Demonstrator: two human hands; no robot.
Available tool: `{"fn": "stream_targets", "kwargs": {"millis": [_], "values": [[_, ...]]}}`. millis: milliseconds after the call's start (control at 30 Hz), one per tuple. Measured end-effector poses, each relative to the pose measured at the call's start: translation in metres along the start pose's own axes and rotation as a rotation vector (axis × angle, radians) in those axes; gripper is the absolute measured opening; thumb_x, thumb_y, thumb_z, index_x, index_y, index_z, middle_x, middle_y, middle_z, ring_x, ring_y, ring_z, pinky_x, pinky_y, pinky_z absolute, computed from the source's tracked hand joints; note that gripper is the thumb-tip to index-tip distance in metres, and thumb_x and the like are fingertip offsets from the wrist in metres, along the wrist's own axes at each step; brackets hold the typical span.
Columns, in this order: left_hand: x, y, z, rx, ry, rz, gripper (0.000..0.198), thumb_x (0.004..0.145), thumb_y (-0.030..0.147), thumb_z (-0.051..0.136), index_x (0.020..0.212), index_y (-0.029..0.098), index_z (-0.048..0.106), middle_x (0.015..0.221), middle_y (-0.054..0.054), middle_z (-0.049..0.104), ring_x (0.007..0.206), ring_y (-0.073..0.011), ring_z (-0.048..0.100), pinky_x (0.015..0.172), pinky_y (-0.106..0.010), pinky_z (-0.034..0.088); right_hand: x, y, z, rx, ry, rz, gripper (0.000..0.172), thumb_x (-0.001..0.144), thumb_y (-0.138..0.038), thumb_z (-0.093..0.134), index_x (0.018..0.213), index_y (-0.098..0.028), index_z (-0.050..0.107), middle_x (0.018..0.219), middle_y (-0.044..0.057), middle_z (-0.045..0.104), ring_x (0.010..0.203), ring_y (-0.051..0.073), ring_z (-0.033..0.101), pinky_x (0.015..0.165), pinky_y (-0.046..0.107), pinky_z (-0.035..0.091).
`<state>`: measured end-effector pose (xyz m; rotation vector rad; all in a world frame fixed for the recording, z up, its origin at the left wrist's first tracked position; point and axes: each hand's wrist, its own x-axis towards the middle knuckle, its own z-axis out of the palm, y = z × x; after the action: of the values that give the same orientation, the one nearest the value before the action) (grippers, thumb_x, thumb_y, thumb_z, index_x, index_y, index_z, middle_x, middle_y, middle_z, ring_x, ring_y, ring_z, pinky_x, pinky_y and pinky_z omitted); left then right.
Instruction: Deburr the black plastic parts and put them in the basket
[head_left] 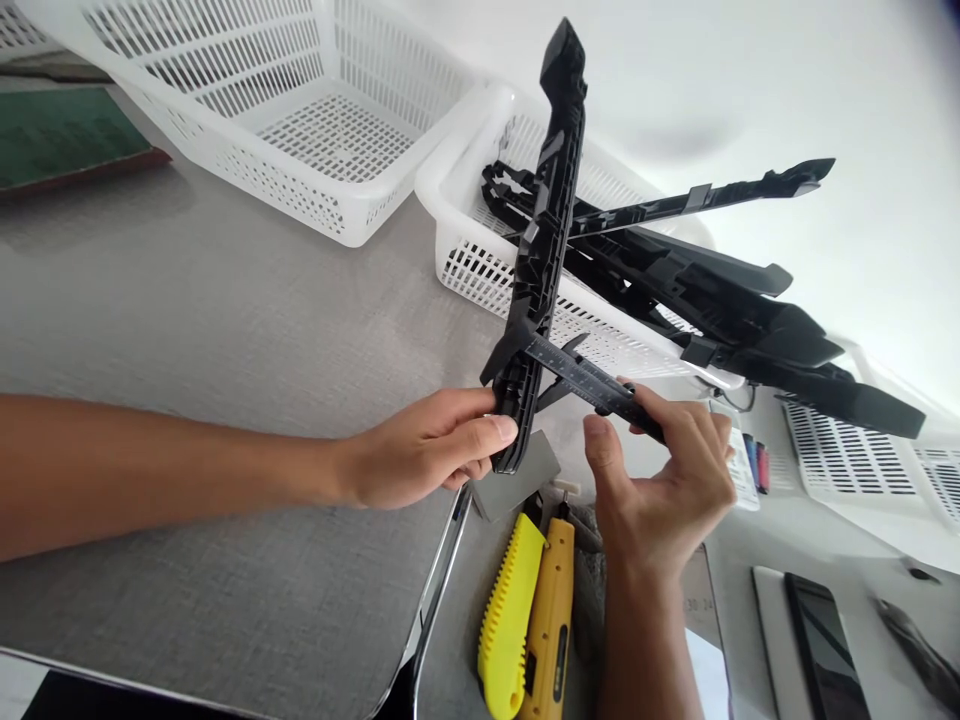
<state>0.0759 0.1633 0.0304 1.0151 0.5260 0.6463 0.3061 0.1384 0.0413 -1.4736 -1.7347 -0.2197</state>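
The left hand (431, 445) grips the lower end of a long black moulded plastic strip (544, 240), holding it nearly upright above the grey bench (225, 330). The right hand (667, 485) is closed around a dark metal vernier caliper (592, 380), whose jaws sit on the strip's lower part. Behind stands a white perforated plastic basket (480, 260) holding similar black strips, and two yellow utility knives (529, 620) lie below the hands.

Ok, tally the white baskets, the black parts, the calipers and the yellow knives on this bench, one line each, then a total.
White baskets: 2, an empty one and one holding parts
Black parts: about 5, one upright in the left hand at, the rest piled in the basket; exact count unclear
Calipers: 1, in the right hand
Yellow knives: 2
Total: about 10
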Motion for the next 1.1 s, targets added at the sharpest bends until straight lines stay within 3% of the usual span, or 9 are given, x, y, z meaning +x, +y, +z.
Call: {"fn": "stream_targets", "kwargs": {"millis": [300, 467, 600, 833, 1100], "values": [[-0.0021, -0.0002, 0.0002, -0.101, -0.019, 0.001, 0.049, 0.105, 0.048, 0.058, 0.068, 0.023, 0.036, 0.059, 0.009, 0.030, 0.051, -0.0080, 0.027, 0.044, -0.021, 0.022, 0.0011, 0.0028, 0.0017, 0.033, -0.027, -0.042, 0.035, 0.097, -0.045, 0.080, 0.122, -0.021, 0.083, 0.071, -0.002, 0.057, 0.071, 0.018, 0.052, 0.076, 0.035, 0.035], [-0.0017, -0.0014, -0.0012, -0.123, -0.014, 0.003, 0.054, 0.105, 0.051, 0.058, 0.066, 0.024, 0.035, 0.058, 0.009, 0.027, 0.049, -0.0080, 0.027, 0.042, -0.021, 0.021, 0.0006, 0.0038, 0.0023, 0.036, 0.005, -0.014, 0.028, 0.097, -0.043, 0.080, 0.115, -0.021, 0.085, 0.069, -0.003, 0.056, 0.069, 0.016, 0.051, 0.075, 0.035, 0.034], [-0.0017, -0.0006, -0.0024, -0.122, -0.034, -0.011, 0.056, 0.105, 0.056, 0.057, 0.065, 0.024, 0.035, 0.056, 0.009, 0.026, 0.048, -0.0084, 0.027, 0.041, -0.022, 0.020, -0.0003, 0.0044, 0.0016, 0.005, 0.004, 0.015, 0.031, 0.096, -0.050, 0.080, 0.108, -0.022, 0.085, 0.066, -0.004, 0.054, 0.068, 0.016, 0.050, 0.074, 0.035, 0.033], [0.0011, -0.0030, -0.0029, -0.037, -0.044, 0.019, 0.057, 0.106, 0.067, 0.050, 0.071, 0.023, 0.040, 0.060, 0.008, 0.034, 0.047, -0.0086, 0.039, 0.043, -0.023, 0.031, 0.0001, 0.0035, 0.0002, -0.014, -0.020, 0.050, 0.037, 0.094, -0.057, 0.079, 0.106, -0.022, 0.085, 0.067, -0.004, 0.053, 0.069, 0.017, 0.050, 0.075, 0.036, 0.033], [-0.0004, -0.0064, -0.0019, 0.024, 0.003, 0.085, 0.055, 0.105, 0.068, 0.050, 0.076, 0.024, 0.038, 0.061, 0.009, 0.036, 0.047, -0.0075, 0.039, 0.042, -0.021, 0.029, 0.0019, 0.0034, -0.0039, -0.001, -0.041, 0.040, 0.037, 0.092, -0.057, 0.082, 0.105, -0.023, 0.085, 0.068, -0.004, 0.054, 0.070, 0.017, 0.050, 0.078, 0.037, 0.033]]}}
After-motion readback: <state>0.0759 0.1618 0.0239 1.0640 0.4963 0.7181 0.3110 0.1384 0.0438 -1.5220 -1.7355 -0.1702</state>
